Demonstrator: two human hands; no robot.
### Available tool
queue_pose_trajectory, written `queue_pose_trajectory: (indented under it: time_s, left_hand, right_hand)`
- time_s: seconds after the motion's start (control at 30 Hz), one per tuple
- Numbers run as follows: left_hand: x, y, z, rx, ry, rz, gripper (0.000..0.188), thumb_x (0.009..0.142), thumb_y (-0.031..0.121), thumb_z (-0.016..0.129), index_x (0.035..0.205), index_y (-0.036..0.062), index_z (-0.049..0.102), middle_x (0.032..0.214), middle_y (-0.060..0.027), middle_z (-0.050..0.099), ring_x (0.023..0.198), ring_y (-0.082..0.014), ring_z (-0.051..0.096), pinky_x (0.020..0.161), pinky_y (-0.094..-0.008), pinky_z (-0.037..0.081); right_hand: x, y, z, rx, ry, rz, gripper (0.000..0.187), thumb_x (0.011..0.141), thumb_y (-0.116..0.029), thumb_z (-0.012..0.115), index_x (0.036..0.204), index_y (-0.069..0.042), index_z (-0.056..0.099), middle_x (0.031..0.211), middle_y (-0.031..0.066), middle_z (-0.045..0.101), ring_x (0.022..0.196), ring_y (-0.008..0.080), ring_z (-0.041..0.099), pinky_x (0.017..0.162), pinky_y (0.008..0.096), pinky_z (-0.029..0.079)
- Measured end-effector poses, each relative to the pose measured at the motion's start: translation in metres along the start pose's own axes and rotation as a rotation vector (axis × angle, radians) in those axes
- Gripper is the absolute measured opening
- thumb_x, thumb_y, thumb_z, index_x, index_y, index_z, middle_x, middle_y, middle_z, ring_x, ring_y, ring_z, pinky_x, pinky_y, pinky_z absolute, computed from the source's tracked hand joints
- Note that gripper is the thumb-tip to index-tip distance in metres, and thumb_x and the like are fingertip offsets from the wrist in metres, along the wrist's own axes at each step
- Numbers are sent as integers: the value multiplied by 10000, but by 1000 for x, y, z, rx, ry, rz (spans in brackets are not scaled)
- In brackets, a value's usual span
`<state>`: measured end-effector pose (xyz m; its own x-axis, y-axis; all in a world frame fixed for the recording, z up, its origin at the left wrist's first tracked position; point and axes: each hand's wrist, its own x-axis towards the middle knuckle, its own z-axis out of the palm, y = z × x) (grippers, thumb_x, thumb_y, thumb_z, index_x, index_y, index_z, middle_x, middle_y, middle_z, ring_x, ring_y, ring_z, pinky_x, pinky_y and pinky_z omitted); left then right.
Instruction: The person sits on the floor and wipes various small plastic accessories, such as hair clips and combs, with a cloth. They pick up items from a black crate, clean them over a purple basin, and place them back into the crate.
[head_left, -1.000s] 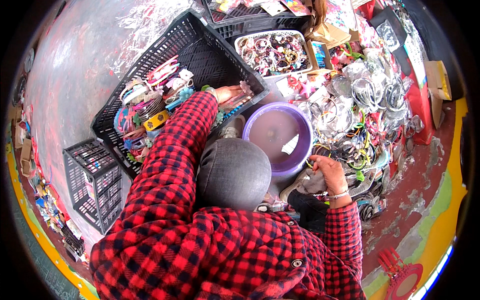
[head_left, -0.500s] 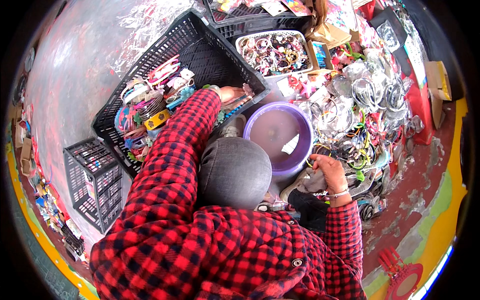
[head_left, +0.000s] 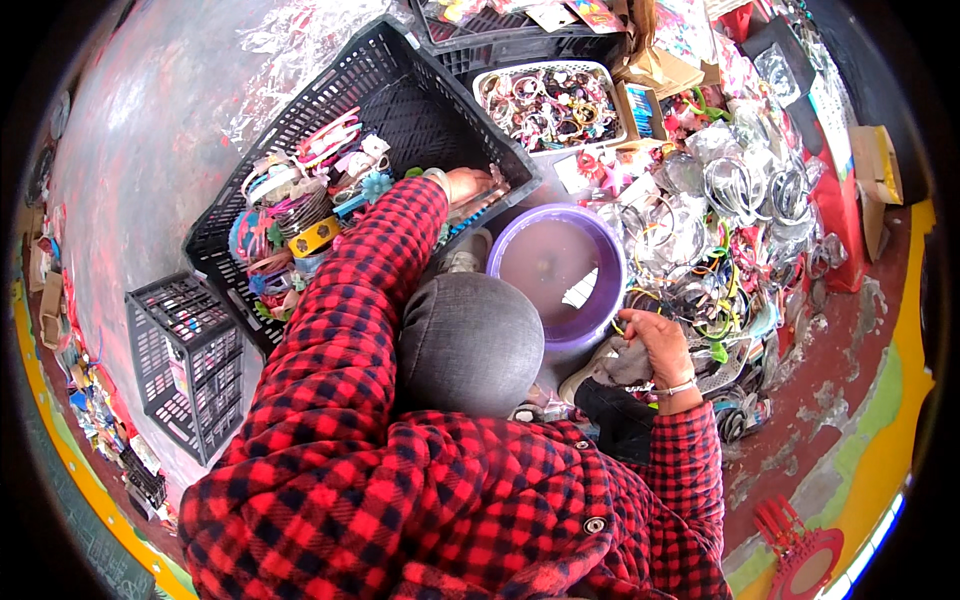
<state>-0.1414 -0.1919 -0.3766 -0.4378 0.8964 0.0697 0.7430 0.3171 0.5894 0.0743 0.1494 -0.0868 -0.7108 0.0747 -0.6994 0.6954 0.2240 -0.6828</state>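
My left hand (head_left: 466,186), with a white bracelet at the wrist, is down inside the big black crate (head_left: 440,85) by its right end. Its fingers are drawn together at a small pinkish thing against the crate wall, too small to name. Headbands and hair accessories (head_left: 310,200) lie heaped in the crate left of my forearm, with a yellow headband (head_left: 315,238) among them. My right hand (head_left: 655,345) is beside the purple basin (head_left: 612,235), fingers curled and thumb pressed in. A thin yellow-green bit shows at its fingertips. Cloudy water and a white reflection fill the basin.
A white basket (head_left: 545,148) of hair ties stands beyond the basin. Bagged bangles and bands (head_left: 735,200) are piled at right. A smaller black crate (head_left: 190,370) stands at left. My grey-clad knee (head_left: 470,345) rises between crate and basin.
My left hand has shifted slightly to the right and its fingers have drawn in within the crate. The right hand stays by the basin's rim.
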Motion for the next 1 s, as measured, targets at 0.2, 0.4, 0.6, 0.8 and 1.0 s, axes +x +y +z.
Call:
queue_pose_trajectory:
  time_s: [0.2,0.4,0.6,0.8,1.0]
  left_hand:
    - [-1,2,-5,-845,30,-713,490,942,400,301,1119,15,546,1113,-137,576,1017,-242,549,885,-334,403]
    - [-1,34,-43,-989,205,-923,707,885,587,280,1217,-4,482,1173,-215,535,1121,-276,495,969,-364,339]
    - [-41,-8,-29,-609,366,-1032,523,882,487,413,1077,32,583,990,-162,626,947,-243,580,822,-351,415]
    - [-41,-23,-37,-49,114,-897,165,762,185,553,836,84,661,817,-154,634,816,-322,596,739,-382,456]
    - [9,-24,-17,-81,-154,-773,226,787,214,554,951,102,662,968,-152,628,949,-325,577,836,-380,440]
  right_hand:
    - [-1,2,1,-17,-22,-14,285,894,-175,490,1006,56,614,711,4,565,656,61,493,634,180,393]
    - [-4,2,-1,-12,10,0,245,857,-143,520,980,32,641,708,17,595,676,82,527,660,210,419]
    - [-12,-7,-1,15,12,5,253,866,-146,509,985,38,634,708,10,582,668,74,514,644,200,411]
    - [-15,-2,-5,7,9,-7,262,873,-145,496,993,48,626,708,6,573,663,68,507,638,193,406]
    - [-5,5,-7,-22,10,37,257,847,-144,512,976,38,640,714,4,590,689,70,513,664,204,409]
